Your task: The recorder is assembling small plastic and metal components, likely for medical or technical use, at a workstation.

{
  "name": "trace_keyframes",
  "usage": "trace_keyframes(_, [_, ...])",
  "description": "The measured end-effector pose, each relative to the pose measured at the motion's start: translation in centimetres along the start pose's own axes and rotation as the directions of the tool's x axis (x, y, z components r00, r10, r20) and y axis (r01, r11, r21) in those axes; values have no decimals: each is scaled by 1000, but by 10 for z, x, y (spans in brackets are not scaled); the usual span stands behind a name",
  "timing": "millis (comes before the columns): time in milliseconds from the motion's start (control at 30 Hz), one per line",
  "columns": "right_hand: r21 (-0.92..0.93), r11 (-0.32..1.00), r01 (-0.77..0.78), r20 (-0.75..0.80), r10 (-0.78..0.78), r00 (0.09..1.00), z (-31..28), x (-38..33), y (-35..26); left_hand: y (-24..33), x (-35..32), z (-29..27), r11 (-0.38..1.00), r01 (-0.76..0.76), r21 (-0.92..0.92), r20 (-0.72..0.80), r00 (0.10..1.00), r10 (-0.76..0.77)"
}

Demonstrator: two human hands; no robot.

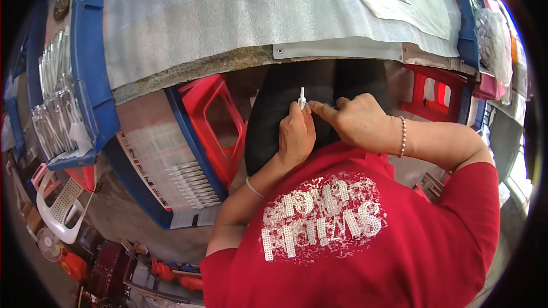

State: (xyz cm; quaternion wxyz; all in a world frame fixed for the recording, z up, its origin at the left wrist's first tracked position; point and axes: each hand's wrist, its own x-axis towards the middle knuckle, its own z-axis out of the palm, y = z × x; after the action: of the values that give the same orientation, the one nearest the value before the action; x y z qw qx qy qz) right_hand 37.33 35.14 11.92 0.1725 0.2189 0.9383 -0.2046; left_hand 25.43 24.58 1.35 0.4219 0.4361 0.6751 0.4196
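Observation:
Above my lap, my left hand (pixel 298 132) is closed around a small white pen-like piece (pixel 302 96). Its narrow tip points up, away from me, and its lower part is hidden by the fingers. From the right comes my right hand (pixel 357 118), with fingers curled and the index fingertip right beside the white piece. Whatever that hand pinches is too small or too hidden to name. Both hands are just short of the table's near edge.
A foam-covered table (pixel 228 17) lies ahead, with a white sheet (pixel 422 5) on it. Bundled clear-and-white pens (pixel 57 120) fill a blue crate (pixel 94 68) at left. Below it, another blue tray (pixel 142 205) holds a row of white pens (pixel 194 185). Red stools (pixel 214 125) stand underneath.

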Motion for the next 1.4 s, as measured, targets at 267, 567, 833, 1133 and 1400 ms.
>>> trace_keyframes(267, [528,830,-181,-64,251,966,28,-4,11,-3,3,5,997,-50,61,37,998,48])
trace_keyframes(567, [948,29,-317,288,345,893,33,-17,11,2,-9,6,978,-130,163,1,991,132])
trace_keyframes(833, [392,920,-4,-415,181,892,35,-58,-8,15,-20,-40,736,409,-539,373,900,-227])
trace_keyframes(1133, [992,-112,58,-33,211,977,52,-28,-29,64,-1,-59,742,437,-508,517,844,-143])
trace_keyframes(1400, [983,-118,-137,156,165,974,52,-31,-12,72,-13,-30,964,121,-239,250,967,-59])
